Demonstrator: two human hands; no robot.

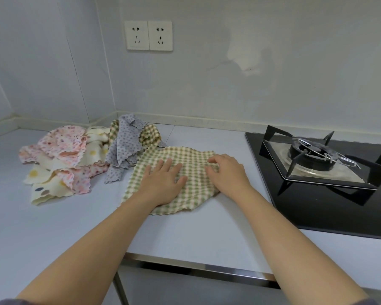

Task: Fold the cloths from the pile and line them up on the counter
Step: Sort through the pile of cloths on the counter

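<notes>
- Fingers [169, 165] of my left hand [163, 183] lie straight on the checked cloth [194, 194]; my right hand [227, 172] pinches its wrinkle.
- I judge I'm smoothing now; next, fold it in half.

We find bare counter [185, 234] in front, cloth pile [75, 155] crowding the back left, gas hob [317, 164] blocking our right, wall [229, 84] behind.
</notes>
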